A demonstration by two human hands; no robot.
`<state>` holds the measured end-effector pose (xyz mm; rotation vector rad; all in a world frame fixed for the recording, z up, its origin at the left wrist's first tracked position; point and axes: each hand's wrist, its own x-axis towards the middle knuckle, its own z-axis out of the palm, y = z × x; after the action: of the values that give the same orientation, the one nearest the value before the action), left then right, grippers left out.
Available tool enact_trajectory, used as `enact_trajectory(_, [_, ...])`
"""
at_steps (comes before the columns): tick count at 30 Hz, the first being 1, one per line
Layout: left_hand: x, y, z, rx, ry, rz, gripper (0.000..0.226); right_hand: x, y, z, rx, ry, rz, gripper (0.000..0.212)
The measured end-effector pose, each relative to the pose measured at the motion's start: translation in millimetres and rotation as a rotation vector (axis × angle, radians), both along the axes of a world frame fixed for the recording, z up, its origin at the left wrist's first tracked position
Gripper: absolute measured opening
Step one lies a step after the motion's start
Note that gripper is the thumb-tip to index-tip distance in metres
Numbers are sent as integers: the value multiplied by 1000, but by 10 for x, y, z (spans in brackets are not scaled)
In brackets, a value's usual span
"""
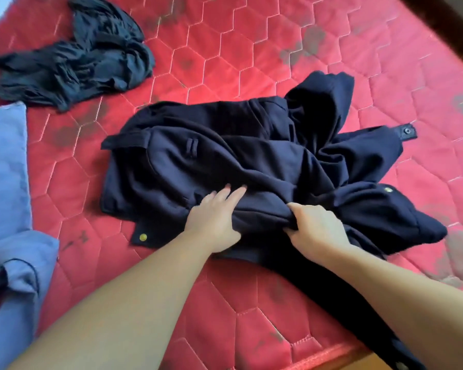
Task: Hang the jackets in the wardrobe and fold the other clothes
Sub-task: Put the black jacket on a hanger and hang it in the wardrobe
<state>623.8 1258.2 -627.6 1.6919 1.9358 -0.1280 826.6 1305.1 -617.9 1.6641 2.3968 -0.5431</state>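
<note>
Head view: I see a navy jacket (251,161) lying crumpled mid-mattress (211,68), one part trailing off the near edge. Left hand (214,222) rests on it, fingers straight and flat. Right hand (313,225) pinches a fold of the cloth. Beyond — a dark garment (75,57), bunched; at left, blue clothing (6,182).

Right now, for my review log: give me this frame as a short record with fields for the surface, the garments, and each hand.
surface: red quilted mattress
main garment: navy jacket, crumpled, brass snaps showing
other garments: dark bundle far left; blue garment at left edge
left hand: flat on the jacket, fingers straight
right hand: fingers curled round a fold of the jacket
wardrobe: not in view
</note>
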Motion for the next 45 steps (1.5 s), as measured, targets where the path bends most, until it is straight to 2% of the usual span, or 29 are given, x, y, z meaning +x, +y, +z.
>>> enact_trajectory(2, [-106,-215,83,-22,-11,-94,104,145,-212,62,-61,22,-30,30])
enact_trajectory(4, [-205,-451,162,-67,77,-229,115,308,-332,161,-173,88,-57,26])
enact_trajectory(6, [-239,-662,201,-77,123,-262,115,438,-357,313,-437,224,-93,16])
enact_trajectory(7, [-232,-729,222,-25,95,-224,102,473,-351,410,-583,298,-111,14])
enact_trajectory(9, [-223,-747,322,134,-33,-70,53,500,-267,611,-692,382,-165,18])
enact_trajectory(12, [-179,-602,697,258,-296,176,8,461,-160,951,-463,428,-243,38])
enact_trajectory(16, [-26,-334,1565,310,-647,311,31,274,-417,1438,63,536,-307,49])
enact_trajectory(19, [59,-237,2377,240,-776,270,28,75,-603,2110,33,791,-220,82])
enact_trajectory(20, [53,-234,2676,218,-781,237,25,26,-631,2396,14,813,-163,93])
enact_trajectory(23, [-26,-274,3583,161,-783,176,14,-164,-672,3250,176,663,96,104])
enact_trajectory(25, [-120,-388,4142,150,-776,165,7,-314,-721,3793,259,582,180,87])
enact_trajectory(27, [-230,-572,4607,193,-772,141,13,-417,-782,4289,321,568,217,61])
enact_trajectory(29, [-366,-761,4975,247,-791,109,34,-447,-871,4725,363,600,211,39])
enact_trajectory(31, [-576,-914,5264,247,-819,39,62,-450,-917,5124,437,663,123,28])
enact_trajectory(34, [-888,-1121,5558,193,-629,-110,101,-437,-900,5697,485,877,-105,21])
enact_trajectory(36, [-952,-1231,5601,197,-478,-160,110,-426,-912,6025,454,1005,-203,17])
enact_trajectory(37, [-935,-1278,5592,248,-391,-147,107,-419,-932,6143,424,1050,-231,14])
enact_trajectory(38, [-911,-1279,5569,333,-331,-120,94,-401,-959,6235,391,1096,-252,11])
enact_trajectory(40, [-874,-1249,5569,553,-341,-53,34,-327,-1009,6362,323,1161,-282,8])
enact_trajectory(41, [-861,-1251,5638,619,-446,-8,15,-270,-1027,6406,287,1168,-308,11])
enact_trajectory(43, [-863,-1234,5858,693,-657,86,27,-140,-1081,6447,231,1127,-350,18])
enact_trajectory(45, [-873,-1203,6196,778,-757,170,26,-54,-1135,6402,240,997,-311,20])
